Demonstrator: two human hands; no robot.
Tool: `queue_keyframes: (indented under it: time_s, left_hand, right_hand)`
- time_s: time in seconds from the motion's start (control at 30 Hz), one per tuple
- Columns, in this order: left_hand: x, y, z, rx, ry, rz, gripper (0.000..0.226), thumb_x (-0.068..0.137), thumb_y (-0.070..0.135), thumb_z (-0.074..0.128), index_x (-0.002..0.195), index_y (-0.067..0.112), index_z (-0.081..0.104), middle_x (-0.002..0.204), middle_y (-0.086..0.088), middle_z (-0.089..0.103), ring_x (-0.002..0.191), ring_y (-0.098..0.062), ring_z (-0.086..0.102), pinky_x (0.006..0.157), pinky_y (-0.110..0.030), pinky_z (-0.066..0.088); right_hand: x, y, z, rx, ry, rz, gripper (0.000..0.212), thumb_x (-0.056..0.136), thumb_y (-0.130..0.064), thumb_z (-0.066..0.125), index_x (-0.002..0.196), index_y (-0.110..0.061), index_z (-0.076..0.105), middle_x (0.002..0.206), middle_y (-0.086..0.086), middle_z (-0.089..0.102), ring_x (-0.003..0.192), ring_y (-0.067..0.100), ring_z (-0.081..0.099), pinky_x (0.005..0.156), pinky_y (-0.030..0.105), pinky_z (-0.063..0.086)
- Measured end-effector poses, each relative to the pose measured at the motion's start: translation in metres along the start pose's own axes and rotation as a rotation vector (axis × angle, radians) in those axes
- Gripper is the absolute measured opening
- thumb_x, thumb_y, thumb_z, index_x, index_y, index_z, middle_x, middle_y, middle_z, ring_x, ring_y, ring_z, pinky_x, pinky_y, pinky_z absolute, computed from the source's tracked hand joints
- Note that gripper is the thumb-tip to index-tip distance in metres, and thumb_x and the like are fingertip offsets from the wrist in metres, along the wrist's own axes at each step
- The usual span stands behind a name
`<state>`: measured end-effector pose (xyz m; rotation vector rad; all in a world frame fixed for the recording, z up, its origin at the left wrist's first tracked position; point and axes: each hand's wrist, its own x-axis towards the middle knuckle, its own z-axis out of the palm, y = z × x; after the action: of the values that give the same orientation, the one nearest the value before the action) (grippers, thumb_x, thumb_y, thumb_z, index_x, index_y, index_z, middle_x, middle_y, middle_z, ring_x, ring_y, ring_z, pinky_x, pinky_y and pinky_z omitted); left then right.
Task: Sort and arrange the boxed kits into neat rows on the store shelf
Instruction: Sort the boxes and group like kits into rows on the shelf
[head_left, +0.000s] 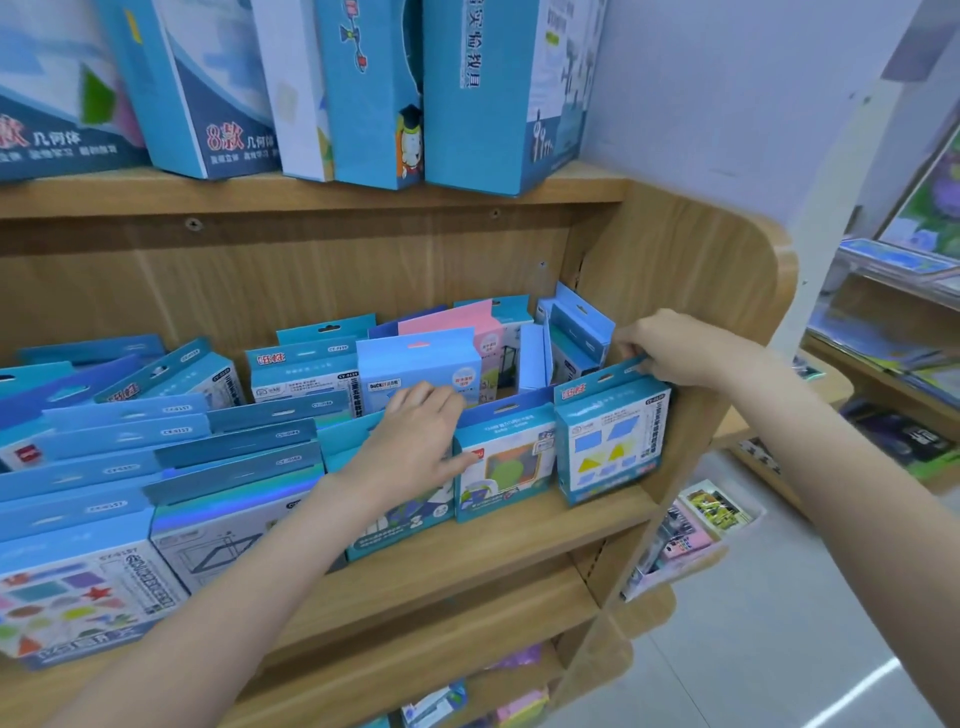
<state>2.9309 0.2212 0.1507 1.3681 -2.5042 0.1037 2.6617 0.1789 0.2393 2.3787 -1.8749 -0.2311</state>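
Observation:
Several blue boxed kits stand in rows on the middle wooden shelf (519, 535). My right hand (675, 348) pinches the hang tab of the rightmost front kit (613, 441), a blue box with yellow and blue shapes, which stands upright against the shelf's side panel. My left hand (415, 441) lies over a front-row kit (395, 519), fingers curled over its top edge, beside a kit with a green circle (506, 467). Behind them stand a pale blue kit (415, 369) and a pink-backed one (467, 325).
Tall blue boxes (467, 93) line the upper shelf. Stacked kits (156, 467) fill the left of the middle shelf. The rounded side panel (701, 291) closes the shelf on the right. Lower shelves hold more goods; another display (893, 364) stands far right.

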Motion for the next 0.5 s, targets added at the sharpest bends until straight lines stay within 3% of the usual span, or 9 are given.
queue_keyframes:
  time_s: [0.13,0.23,0.3,0.4,0.5]
  left_hand:
    - [-0.005,-0.008,0.002,-0.031,0.031,0.004,0.051,0.088,0.049,0.052,0.121,0.01,0.046,0.12,-0.002,0.048,0.116,-0.02,0.035,0.101,-0.028,0.017]
    - [-0.006,-0.011,0.003,-0.038,0.034,0.023,0.05,0.086,0.048,0.054,0.119,0.011,0.046,0.118,-0.001,0.048,0.115,-0.019,0.034,0.101,-0.027,0.016]
    - [-0.006,-0.012,0.004,-0.03,0.035,0.028,0.05,0.086,0.046,0.056,0.119,0.009,0.047,0.118,-0.003,0.049,0.116,-0.021,0.035,0.102,-0.029,0.017]
    - [-0.008,-0.016,0.007,-0.001,0.073,0.04,0.053,0.082,0.04,0.063,0.12,0.005,0.05,0.117,-0.008,0.053,0.114,-0.027,0.043,0.104,-0.033,0.021]
    - [-0.016,-0.017,0.008,0.053,0.178,0.075,0.051,0.079,0.034,0.066,0.118,0.005,0.053,0.113,-0.009,0.058,0.107,-0.027,0.051,0.102,-0.033,0.021]
  right_hand:
    - [-0.003,-0.006,0.014,-0.078,0.043,0.056,0.013,0.087,-0.002,0.046,0.087,-0.016,0.046,0.084,0.005,0.053,0.073,0.025,0.052,0.055,0.03,0.035]
    - [0.001,-0.012,0.03,-0.079,0.115,0.08,0.029,0.088,0.003,0.04,0.109,-0.013,0.051,0.088,0.01,0.051,0.072,0.025,0.047,0.059,0.031,0.036]
    - [0.005,-0.013,0.036,-0.075,0.152,0.087,0.037,0.088,0.005,0.038,0.12,-0.01,0.048,0.086,0.009,0.047,0.081,0.025,0.049,0.061,0.031,0.036]
    - [0.009,-0.017,0.038,-0.15,0.153,0.049,0.047,0.085,0.011,0.038,0.127,-0.01,0.041,0.101,0.012,0.06,0.102,0.027,0.044,0.068,0.031,0.033]
    - [0.005,-0.03,0.038,-0.147,0.295,-0.037,0.043,0.085,0.005,0.045,0.124,-0.013,0.044,0.109,0.008,0.062,0.1,0.026,0.045,0.073,0.031,0.034]
